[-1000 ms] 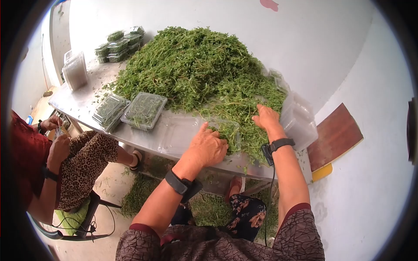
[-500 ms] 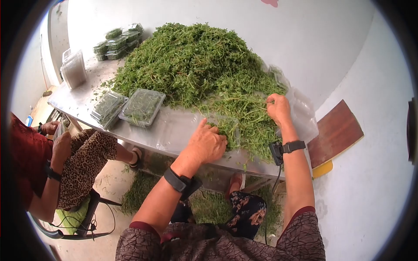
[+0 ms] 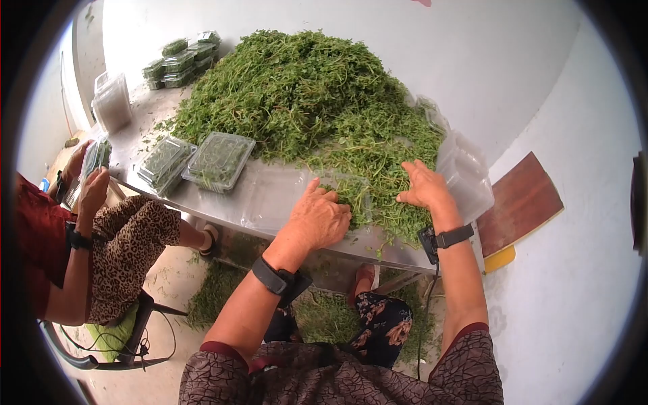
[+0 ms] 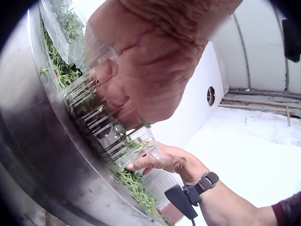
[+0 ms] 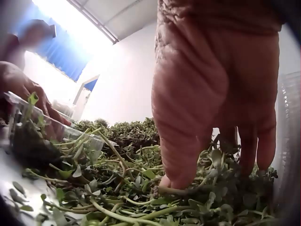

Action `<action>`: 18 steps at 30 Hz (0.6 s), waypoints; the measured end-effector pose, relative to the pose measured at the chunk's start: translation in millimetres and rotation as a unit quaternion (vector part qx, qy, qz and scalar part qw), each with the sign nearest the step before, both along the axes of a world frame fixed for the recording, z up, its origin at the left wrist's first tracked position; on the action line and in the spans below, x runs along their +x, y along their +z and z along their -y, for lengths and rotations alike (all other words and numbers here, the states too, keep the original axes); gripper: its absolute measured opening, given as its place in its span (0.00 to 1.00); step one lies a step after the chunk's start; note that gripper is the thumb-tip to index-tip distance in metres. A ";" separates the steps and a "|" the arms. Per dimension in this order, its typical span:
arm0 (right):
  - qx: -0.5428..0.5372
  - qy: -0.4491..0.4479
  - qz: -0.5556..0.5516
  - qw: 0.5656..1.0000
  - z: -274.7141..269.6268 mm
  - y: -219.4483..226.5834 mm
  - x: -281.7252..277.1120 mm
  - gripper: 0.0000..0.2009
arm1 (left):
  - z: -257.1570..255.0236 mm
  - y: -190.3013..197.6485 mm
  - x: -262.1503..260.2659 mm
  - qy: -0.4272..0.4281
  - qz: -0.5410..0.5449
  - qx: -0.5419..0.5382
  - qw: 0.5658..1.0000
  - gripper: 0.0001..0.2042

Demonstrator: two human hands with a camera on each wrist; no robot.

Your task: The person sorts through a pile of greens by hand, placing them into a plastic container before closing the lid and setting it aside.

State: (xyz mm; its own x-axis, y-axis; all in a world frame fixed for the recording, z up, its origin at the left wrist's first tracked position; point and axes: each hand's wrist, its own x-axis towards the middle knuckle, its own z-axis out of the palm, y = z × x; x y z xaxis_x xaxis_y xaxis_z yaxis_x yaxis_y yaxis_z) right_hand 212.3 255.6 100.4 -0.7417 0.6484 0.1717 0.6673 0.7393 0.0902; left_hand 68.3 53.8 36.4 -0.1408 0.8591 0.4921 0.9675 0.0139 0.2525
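My left hand (image 3: 317, 217) rests in a clear hinged plastic box (image 4: 143, 149), its fingers on the leafy green stems inside. The box's open lid (image 3: 264, 199) lies flat to the left. Through the clear wall in the left wrist view, some fingers show bent. My right hand (image 3: 426, 187) is spread over loose greens (image 3: 378, 169) right of the box. In the right wrist view its thumb touches a stem (image 5: 176, 190), while the other fingers point down into the leaves, their tips hidden. A big heap of greens (image 3: 297, 88) rises behind both hands.
Two closed, filled boxes (image 3: 219, 162) sit left of the lid; smaller filled boxes (image 3: 179, 62) are stacked at the back. Nested empty containers (image 3: 466, 175) stand right, others (image 3: 113, 101) left. A seated person (image 3: 50, 250) holds a filled box (image 3: 96, 155). A brown board (image 3: 520, 206) leans at the right wall.
My right hand moved right with fingers pinched, then came back left and spread over the greens. My left hand stays at the box. The seated person's hands have risen with a filled box.
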 end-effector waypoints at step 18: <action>-0.067 -0.041 -0.300 0.951 -13.6 20.3 3.1 0.15 | -1.9 -2.7 -0.2 0.004 0.001 0.021 1.000 0.13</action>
